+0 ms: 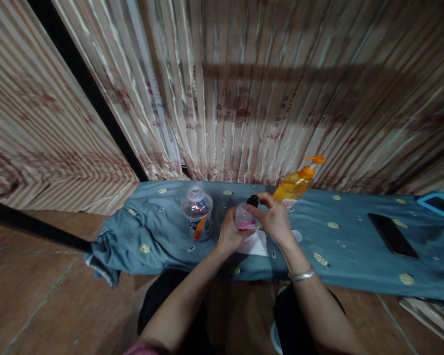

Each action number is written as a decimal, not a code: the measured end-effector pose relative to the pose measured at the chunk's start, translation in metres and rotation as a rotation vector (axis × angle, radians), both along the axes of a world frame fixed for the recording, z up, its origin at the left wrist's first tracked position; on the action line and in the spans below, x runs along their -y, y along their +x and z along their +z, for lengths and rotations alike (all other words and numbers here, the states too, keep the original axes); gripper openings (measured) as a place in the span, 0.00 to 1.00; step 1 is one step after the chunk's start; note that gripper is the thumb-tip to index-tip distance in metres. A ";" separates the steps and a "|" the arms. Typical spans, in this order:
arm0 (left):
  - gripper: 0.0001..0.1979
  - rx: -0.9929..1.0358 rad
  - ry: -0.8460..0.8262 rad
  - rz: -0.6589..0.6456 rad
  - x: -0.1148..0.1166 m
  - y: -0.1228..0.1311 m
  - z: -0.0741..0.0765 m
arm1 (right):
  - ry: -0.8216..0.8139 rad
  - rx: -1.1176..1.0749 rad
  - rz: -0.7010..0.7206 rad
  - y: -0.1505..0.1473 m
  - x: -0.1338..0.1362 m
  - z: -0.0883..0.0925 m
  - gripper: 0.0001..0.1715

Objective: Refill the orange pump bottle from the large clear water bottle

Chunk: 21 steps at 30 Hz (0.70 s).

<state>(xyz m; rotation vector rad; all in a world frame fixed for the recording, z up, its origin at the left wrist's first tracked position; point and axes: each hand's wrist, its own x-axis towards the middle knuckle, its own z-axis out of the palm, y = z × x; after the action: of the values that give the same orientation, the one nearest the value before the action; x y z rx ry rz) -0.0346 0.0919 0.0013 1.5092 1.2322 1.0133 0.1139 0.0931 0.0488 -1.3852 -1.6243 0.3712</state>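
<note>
My left hand [230, 231] is wrapped round a small translucent container [241, 215] with something bright pink in its lower part. Close above the container's top, the fingers of my right hand [271, 214] pinch a small black object [252, 200]; whether it is a cap or a little bottle I cannot tell. A white paper napkin [254, 245] lies on the cloth beneath my hands. Partly behind my right wrist is a small white disc [296, 235]. To the left stands a clear plastic cup with a domed lid [197, 213] and an orange mark on its side.
An orange pump bottle [295, 185] of yellow liquid stands behind my right hand. Farther right lie a black phone [392, 235] and a blue-framed device [440, 204]. Blue-grey patterned cloth [340, 268] covers the narrow table. A striped curtain [244, 88] hangs right behind it.
</note>
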 end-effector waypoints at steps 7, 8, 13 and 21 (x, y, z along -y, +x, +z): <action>0.34 -0.025 0.059 -0.034 -0.003 -0.004 -0.006 | -0.015 -0.026 0.147 0.000 0.011 0.003 0.16; 0.34 -0.021 0.066 -0.037 -0.003 -0.004 -0.007 | -0.018 -0.031 0.164 -0.001 0.013 0.005 0.17; 0.33 -0.023 0.073 -0.046 0.001 -0.003 -0.008 | -0.008 -0.113 0.159 -0.003 0.017 0.006 0.21; 0.33 -0.027 0.088 -0.056 0.000 -0.002 -0.006 | -0.039 -0.198 0.156 -0.001 0.012 -0.005 0.18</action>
<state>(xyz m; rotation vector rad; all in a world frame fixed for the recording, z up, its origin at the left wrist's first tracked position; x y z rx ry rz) -0.0362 0.0915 -0.0044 1.6212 1.1710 1.0242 0.1134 0.0812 0.0435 -1.2123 -1.5712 0.6155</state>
